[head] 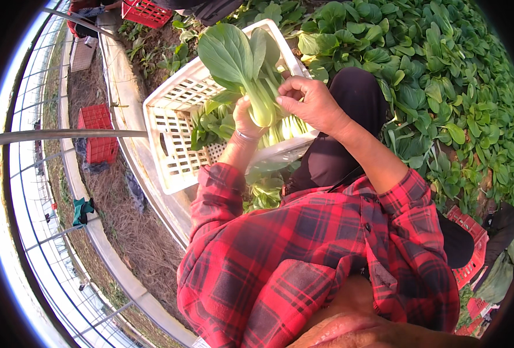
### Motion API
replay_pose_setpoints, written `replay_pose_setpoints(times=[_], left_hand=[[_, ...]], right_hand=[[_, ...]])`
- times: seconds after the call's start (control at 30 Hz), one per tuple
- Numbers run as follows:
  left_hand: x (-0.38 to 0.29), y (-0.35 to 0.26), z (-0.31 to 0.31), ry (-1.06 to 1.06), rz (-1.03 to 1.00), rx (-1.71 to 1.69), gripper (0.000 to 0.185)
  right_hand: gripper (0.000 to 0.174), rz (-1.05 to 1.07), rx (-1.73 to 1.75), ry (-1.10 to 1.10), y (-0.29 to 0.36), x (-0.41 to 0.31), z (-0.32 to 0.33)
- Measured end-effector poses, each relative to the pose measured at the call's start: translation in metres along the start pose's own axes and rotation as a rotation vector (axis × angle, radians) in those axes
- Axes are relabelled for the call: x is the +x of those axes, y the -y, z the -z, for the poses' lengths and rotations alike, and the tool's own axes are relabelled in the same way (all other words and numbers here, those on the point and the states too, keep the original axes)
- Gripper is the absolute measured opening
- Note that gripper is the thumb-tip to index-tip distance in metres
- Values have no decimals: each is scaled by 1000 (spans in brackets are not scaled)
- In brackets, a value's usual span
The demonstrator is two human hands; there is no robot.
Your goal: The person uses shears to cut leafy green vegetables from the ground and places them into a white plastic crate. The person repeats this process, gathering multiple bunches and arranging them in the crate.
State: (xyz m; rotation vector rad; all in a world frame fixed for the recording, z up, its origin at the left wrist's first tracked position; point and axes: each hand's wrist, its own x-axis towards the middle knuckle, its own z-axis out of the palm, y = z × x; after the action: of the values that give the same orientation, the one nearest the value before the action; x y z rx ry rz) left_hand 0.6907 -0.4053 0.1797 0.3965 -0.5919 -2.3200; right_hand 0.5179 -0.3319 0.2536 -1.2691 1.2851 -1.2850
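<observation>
My left hand (pixel 247 119) grips a head of bok choy (pixel 260 102) by its pale base, its broad green leaves pointing up and away from me. Close on its right side, my right hand (pixel 305 101) has its thumb and fingers bent near the stalks; whether they pinch a leaf or stalk is hard to see. Both hands are over a white slatted plastic crate (pixel 172 163). Inside it lie several more bok choy heads (pixel 288 128), pale bases showing to the right and leaves to the left.
Growing bok choy (pixel 431 82) covers the ground on the right. Left of the crate runs a concrete ledge (pixel 128 91), with red crates (pixel 97 132) beyond on dry straw. A metal pole (pixel 65 135) reaches toward the white crate. Another red crate (pixel 468 248) stands behind me; people are partly visible at the top.
</observation>
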Motion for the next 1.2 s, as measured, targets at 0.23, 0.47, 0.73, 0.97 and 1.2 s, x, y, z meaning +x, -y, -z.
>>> replay_pose_setpoints(times=[0.23,0.47,0.73,0.97,1.2], left_hand=[[5,-2,-24,-108,-98,-73,52],[8,-5,-24,-56,-92,-41,58],[10,0,-17,-151,-105,67,61],[10,1,-16,-245,-152,312,48],[9,-3,-15,-307,-182,189,31]], right_hand=[[8,-91,386,11,-10,-5,0],[8,-55,407,40,-19,-4,-3],[15,32,-35,-209,-19,0,-10],[28,-11,-317,-101,-14,-1,-10],[19,-171,263,-15,-22,0,-13]])
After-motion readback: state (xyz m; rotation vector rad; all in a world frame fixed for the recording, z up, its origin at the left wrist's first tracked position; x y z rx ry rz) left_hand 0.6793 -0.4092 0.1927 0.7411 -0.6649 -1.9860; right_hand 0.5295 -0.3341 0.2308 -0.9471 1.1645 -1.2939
